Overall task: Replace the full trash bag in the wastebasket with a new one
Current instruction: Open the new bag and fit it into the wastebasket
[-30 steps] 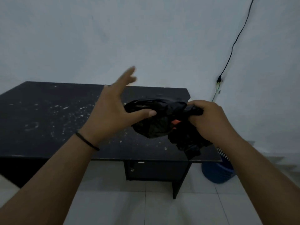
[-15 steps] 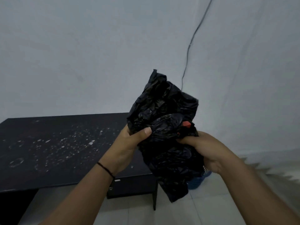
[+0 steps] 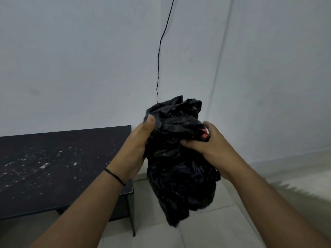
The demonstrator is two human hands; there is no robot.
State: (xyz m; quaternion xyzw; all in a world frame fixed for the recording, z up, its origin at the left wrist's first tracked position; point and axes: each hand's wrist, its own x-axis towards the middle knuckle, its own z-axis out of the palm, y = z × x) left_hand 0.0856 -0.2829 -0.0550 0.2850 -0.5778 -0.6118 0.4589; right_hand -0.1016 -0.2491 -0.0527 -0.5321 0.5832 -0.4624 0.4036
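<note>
Left hand (image 3: 138,149), wearing a thin black band (image 3: 114,176) at the wrist, grips the left side of a crumpled black plastic trash bag (image 3: 179,167), its thumb pressed over the upper left fold and its fingers hidden behind the plastic. Held in the air between both hands, the bag stands in front of a pale grey wall (image 3: 80,59), its bunched top rising above the hands and its loose lower part hanging below them over a light tiled floor (image 3: 215,230). Right hand (image 3: 207,145) grips the right side of the bag, fingers curled into the folds and thumb lying across the front; a small red patch (image 3: 205,135) shows just beside these fingers, possibly part of the bag, though the dim view does not settle what it is. At the left, a dark rectangular table (image 3: 53,167) speckled with white flecks stands against the wall, its near right corner lying under the left forearm. A thin black cable (image 3: 158,68) runs down the wall and passes out of sight behind the top of the bag.
</note>
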